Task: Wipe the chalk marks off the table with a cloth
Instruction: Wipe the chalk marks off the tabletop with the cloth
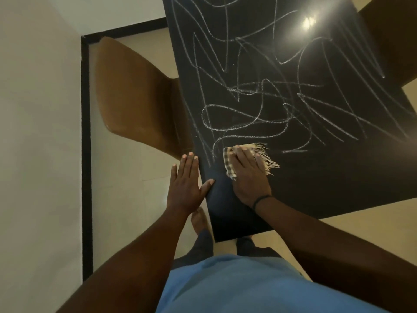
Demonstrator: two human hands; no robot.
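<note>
The chalk marks (259, 98) were spread far and right of the checked cloth (230, 162), pressed flat under the right hand (248, 175); the left hand (186, 184) was laid open on the counter (327, 177) edge, holding nothing.

Dim room; lamp glare (309, 21) on the glossy table (338, 177); wide-angle edge distortion.

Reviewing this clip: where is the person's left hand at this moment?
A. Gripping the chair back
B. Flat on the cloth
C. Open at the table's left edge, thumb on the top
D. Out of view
C: the left hand lies open along the table edge with its thumb on the top, while the right hand presses the cloth.
</note>
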